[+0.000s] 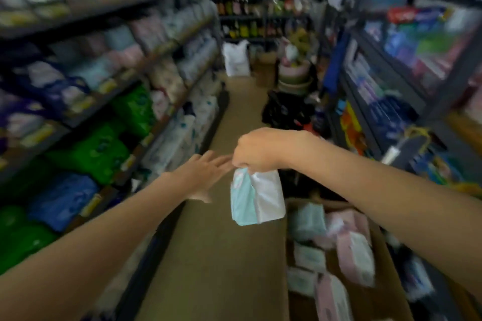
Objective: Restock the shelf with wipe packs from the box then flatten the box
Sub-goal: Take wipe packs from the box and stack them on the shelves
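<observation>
the right hand (257, 150) pinches the top edge of two soft plastic wipe packs (257, 197), one pale blue, one white, hanging over the aisle floor beside the open brown cardboard box (365, 294). they look light, floppy and slick; a pinch at the seam should serve. the left hand (206, 173) reaches toward them, fingers straight. roughly eight packs remain in the box, too blurred to count exactly.

We see the right hand (257, 150) pinching two hanging soft plastic wipe packs (257, 197), pale blue and white, over the open brown cardboard box (386, 302), the left hand (202, 173) flat beside them.
</observation>
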{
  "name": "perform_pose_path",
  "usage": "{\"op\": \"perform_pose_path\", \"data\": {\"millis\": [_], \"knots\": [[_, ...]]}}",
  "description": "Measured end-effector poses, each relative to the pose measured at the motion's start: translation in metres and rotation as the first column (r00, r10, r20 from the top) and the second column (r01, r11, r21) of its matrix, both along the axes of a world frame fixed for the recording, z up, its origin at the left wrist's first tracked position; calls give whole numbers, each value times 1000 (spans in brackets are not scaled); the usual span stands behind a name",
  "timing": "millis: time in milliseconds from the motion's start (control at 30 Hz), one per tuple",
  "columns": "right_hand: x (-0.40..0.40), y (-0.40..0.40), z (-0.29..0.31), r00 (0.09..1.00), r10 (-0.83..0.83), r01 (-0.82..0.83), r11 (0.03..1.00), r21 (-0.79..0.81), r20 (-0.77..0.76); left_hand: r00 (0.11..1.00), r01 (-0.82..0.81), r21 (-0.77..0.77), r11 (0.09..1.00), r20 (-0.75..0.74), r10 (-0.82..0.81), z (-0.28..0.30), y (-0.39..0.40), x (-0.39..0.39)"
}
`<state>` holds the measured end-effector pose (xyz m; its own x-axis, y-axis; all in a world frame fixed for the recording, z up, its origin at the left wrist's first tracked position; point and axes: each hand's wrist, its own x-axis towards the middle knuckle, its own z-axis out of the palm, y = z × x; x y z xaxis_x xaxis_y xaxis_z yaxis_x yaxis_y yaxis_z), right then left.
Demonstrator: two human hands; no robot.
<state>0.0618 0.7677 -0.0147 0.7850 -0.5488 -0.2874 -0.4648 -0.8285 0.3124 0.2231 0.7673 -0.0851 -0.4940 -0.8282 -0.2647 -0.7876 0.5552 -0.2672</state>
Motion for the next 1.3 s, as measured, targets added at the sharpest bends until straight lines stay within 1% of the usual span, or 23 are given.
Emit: {"op": "perform_pose_path", "data": {"millis": [67,133,200,267,300,367,433,500,567,633,667,733,800,867,900,933,967,1000,1033,1067,1167,1233,1300], "knots": [[44,-4,42,990,127,-119,985,-126,63,992,-108,5,994,-57,108,17,7,50],[94,-3,88,950,275,-237,944,-232,149,946,-265,4,964,-192,261,41,20,110],[142,-2,132,903,357,-284,913,-294,239,864,-401,-2,916,-333,378,61,34,171],[193,4,177,860,396,-298,902,-313,322,735,-484,-10,875,-546,401,75,49,229],[218,9,199,840,414,-300,893,-335,351,657,-497,-40,867,-671,345,84,58,253],[265,24,238,798,466,-315,863,-396,382,499,-499,-148,854,-855,143,102,71,290],[307,39,272,770,505,-301,827,-476,391,373,-573,-265,776,-927,-41,130,84,315],[341,55,297,714,551,-298,797,-525,432,323,-674,-355,648,-930,-173,163,100,341],[366,67,316,637,586,-293,785,-546,500,374,-728,-435,529,-900,-226,192,117,370],[382,70,329,573,608,-246,767,-593,549,507,-746,-544,383,-838,-204,217,135,398],[389,66,333,554,611,-217,761,-611,565,591,-734,-618,282,-785,-184,228,144,412],[401,59,334,505,588,-161,783,-601,632,757,-640,-764,82,-645,-106,248,160,436],[420,57,330,431,553,-162,825,-541,713,874,-484,-874,-47,-485,20,266,177,460],[444,67,321,347,482,-274,873,-404,805,935,-308,-947,-85,-318,159,285,192,484],[457,77,315,349,440,-353,880,-319,827,942,-243,-966,-85,-256,216,295,199,495],[472,86,306,392,438,-394,875,-282,809,942,-193,-977,-88,-210,263,305,204,504],[488,91,298,464,488,-365,866,-342,739,937,-158,-983,-94,-179,301,315,209,512],[506,92,291,519,540,-297,841,-453,662,929,-135,-986,-98,-160,334,324,214,518],[522,90,284,517,590,-231,794,-562,621,918,-119,-988,-100,-148,367,331,219,522],[537,86,279,475,632,-173,749,-640,612,906,-96,-990,-106,-131,403,338,224,526],[576,74,276,229,763,-75,632,-771,604,866,-15,-992,-125,-75,494,350,240,535],[600,74,280,141,789,-77,611,-788,598,836,14,-993,-121,-55,547,353,252,541],[622,76,283,85,803,-115,597,-794,590,782,20,-994,-105,-50,622,356,264,551]]}}
